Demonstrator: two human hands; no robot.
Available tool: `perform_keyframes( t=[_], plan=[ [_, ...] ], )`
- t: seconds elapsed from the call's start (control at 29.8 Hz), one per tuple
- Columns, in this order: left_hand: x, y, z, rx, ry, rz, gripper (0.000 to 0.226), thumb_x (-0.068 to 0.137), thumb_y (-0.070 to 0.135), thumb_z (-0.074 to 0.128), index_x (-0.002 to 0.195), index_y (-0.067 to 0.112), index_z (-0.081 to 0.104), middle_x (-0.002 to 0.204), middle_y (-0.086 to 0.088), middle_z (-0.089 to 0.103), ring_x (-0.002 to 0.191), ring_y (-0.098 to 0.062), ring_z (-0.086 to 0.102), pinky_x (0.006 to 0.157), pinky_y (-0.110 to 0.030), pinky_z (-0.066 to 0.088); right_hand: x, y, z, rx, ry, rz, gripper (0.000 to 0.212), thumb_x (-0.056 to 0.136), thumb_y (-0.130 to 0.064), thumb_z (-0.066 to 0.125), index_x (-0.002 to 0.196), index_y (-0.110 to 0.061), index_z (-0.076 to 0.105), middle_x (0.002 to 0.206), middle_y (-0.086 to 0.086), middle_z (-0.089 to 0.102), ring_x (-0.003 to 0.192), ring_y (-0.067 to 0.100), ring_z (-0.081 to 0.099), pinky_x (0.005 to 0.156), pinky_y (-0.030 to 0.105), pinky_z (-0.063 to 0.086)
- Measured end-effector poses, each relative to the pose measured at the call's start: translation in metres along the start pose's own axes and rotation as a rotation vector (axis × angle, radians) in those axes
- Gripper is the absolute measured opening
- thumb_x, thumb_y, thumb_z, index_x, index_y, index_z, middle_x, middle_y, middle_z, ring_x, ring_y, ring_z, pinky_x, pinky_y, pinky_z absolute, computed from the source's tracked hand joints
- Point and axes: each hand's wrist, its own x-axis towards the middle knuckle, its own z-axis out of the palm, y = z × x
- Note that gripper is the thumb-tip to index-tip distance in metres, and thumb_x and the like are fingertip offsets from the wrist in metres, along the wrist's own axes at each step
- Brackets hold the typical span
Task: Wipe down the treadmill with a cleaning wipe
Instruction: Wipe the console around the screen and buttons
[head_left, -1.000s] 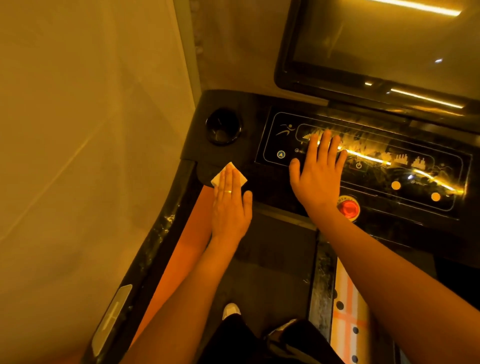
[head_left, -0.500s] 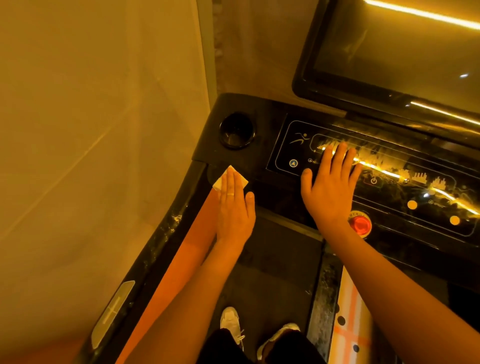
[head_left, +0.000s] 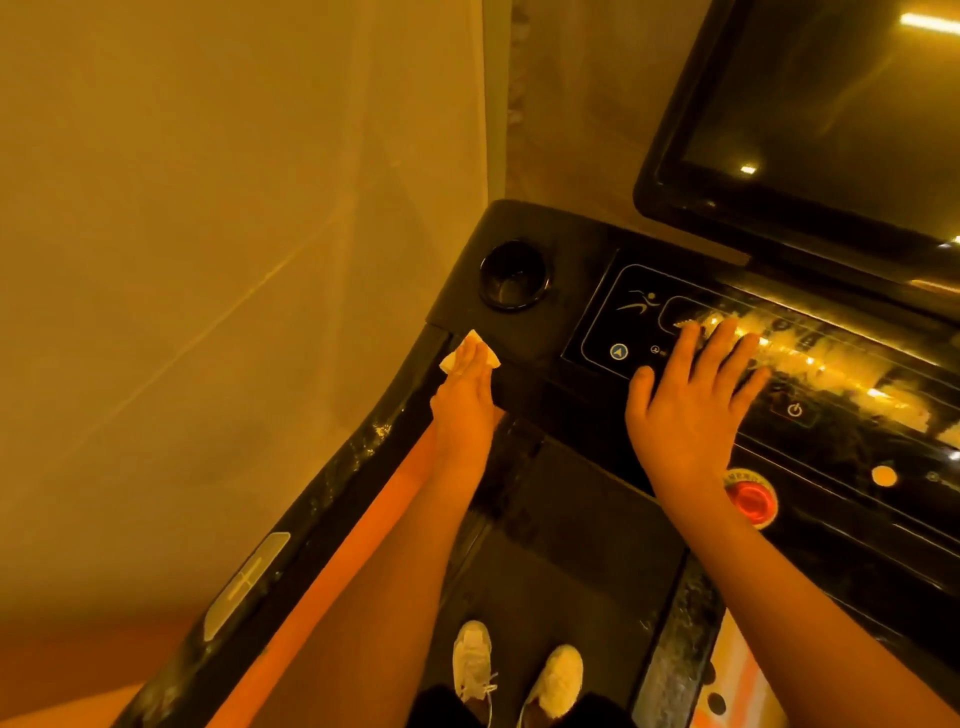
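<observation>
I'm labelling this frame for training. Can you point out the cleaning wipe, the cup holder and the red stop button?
cleaning wipe (head_left: 451, 359), head view, its bare left corner.
cup holder (head_left: 514, 275), head view, the dark well.
red stop button (head_left: 751, 502), head view, the red cap.

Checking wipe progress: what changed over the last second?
The left hand slid the wipe left, off the console corner onto the top of the side rail, below the cup holder. Unchanged: wipe pressed under flat fingers; right hand flat on the control panel.
</observation>
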Motion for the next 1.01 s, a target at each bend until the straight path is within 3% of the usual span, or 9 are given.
perform_keyframes(
  t=[0.1, 0.2, 0.27, 0.44, 0.54, 0.6, 0.67, 0.84, 1.01],
  plan=[
    [-0.001, 0.001, -0.005, -0.02, 0.043, -0.064, 0.046, 0.101, 0.035, 0.046, 0.145, 0.022, 0.052, 0.121, -0.016, 0.068, 0.109, -0.033, 0.066, 0.091, -0.051, 0.055, 0.001, -0.001, -0.001, 0.004, -0.01, -0.019, 0.068, 0.104, -0.041, 0.036, 0.159, -0.008, 0.016, 0.166, 0.024, 0.004, 0.153, 0.044, -0.005, 0.122, 0.064, 0.001],
    [0.001, 0.002, -0.009, -0.079, 0.026, -0.034, 0.054, 0.103, 0.036, 0.054, 0.153, 0.022, 0.041, 0.156, -0.005, 0.043, 0.144, -0.022, 0.039, 0.115, -0.04, 0.036, 0.0, -0.001, 0.0, 0.013, -0.016, -0.044, 0.068, 0.103, -0.041, 0.037, 0.159, -0.007, 0.016, 0.166, 0.024, 0.006, 0.153, 0.045, -0.005, 0.122, 0.063, 0.001],
    [0.004, 0.0, -0.006, -0.063, 0.008, -0.022, 0.058, 0.103, 0.038, 0.053, 0.156, 0.024, 0.033, 0.165, 0.002, 0.024, 0.152, -0.02, 0.02, 0.119, -0.04, 0.025, 0.0, -0.001, 0.001, 0.019, -0.013, -0.047, 0.068, 0.103, -0.04, 0.037, 0.159, -0.007, 0.017, 0.166, 0.024, 0.006, 0.153, 0.045, -0.004, 0.122, 0.063, 0.0],
    [0.002, 0.001, 0.0, -0.146, 0.1, -0.034, 0.044, 0.106, 0.028, 0.049, 0.149, 0.019, 0.046, 0.155, 0.0, 0.042, 0.147, -0.012, 0.032, 0.119, -0.04, 0.034, 0.0, -0.001, 0.001, 0.027, -0.018, -0.063, 0.069, 0.101, -0.043, 0.029, 0.159, -0.008, 0.017, 0.166, 0.023, 0.006, 0.153, 0.045, -0.004, 0.122, 0.063, -0.001],
    [-0.003, -0.003, -0.014, -0.214, 0.016, 0.026, 0.041, 0.104, 0.013, 0.052, 0.145, 0.013, 0.05, 0.152, -0.005, 0.047, 0.145, -0.015, 0.037, 0.118, -0.028, 0.034, 0.002, 0.0, 0.0, 0.056, -0.006, -0.056, 0.069, 0.1, -0.042, 0.032, 0.159, -0.008, 0.02, 0.166, 0.022, 0.008, 0.153, 0.044, -0.003, 0.122, 0.063, 0.0],
    [-0.008, -0.008, -0.029, -0.148, -0.001, 0.072, 0.04, 0.104, 0.019, 0.05, 0.144, 0.016, 0.053, 0.15, 0.0, 0.05, 0.142, -0.013, 0.042, 0.117, -0.027, 0.035, 0.002, -0.004, -0.001, 0.107, -0.009, -0.065, 0.067, 0.099, -0.039, 0.037, 0.157, -0.008, 0.026, 0.166, 0.021, 0.011, 0.153, 0.043, -0.001, 0.121, 0.063, -0.001],
    [-0.013, -0.018, -0.044, -0.09, 0.017, 0.088, 0.042, 0.103, 0.028, 0.044, 0.144, 0.02, 0.054, 0.149, 0.006, 0.052, 0.139, -0.007, 0.044, 0.115, -0.024, 0.035, -0.001, -0.018, 0.0, 0.172, -0.049, -0.152, 0.062, 0.098, -0.033, 0.046, 0.154, -0.008, 0.034, 0.165, 0.019, 0.017, 0.154, 0.041, 0.003, 0.121, 0.061, -0.002],
    [-0.013, -0.067, -0.079, -0.088, 0.052, 0.092, 0.04, 0.105, 0.016, 0.049, 0.146, 0.017, 0.05, 0.152, 0.002, 0.044, 0.144, -0.01, 0.036, 0.113, -0.005, 0.023, -0.025, -0.089, 0.011, 0.237, -0.182, -0.498, 0.055, 0.097, -0.024, 0.053, 0.149, -0.009, 0.043, 0.163, 0.015, 0.028, 0.154, 0.035, 0.014, 0.122, 0.056, 0.004],
    [0.006, -0.084, -0.097, -0.078, 0.073, 0.151, 0.038, 0.104, 0.016, 0.052, 0.142, 0.018, 0.053, 0.148, 0.005, 0.045, 0.141, -0.008, 0.036, 0.117, -0.018, 0.028, -0.02, -0.145, 0.038, 0.019, -0.307, -0.753, 0.06, 0.099, -0.032, 0.048, 0.154, -0.01, 0.038, 0.164, 0.012, 0.028, 0.155, 0.031, 0.013, 0.123, 0.05, -0.001]
  ],
)
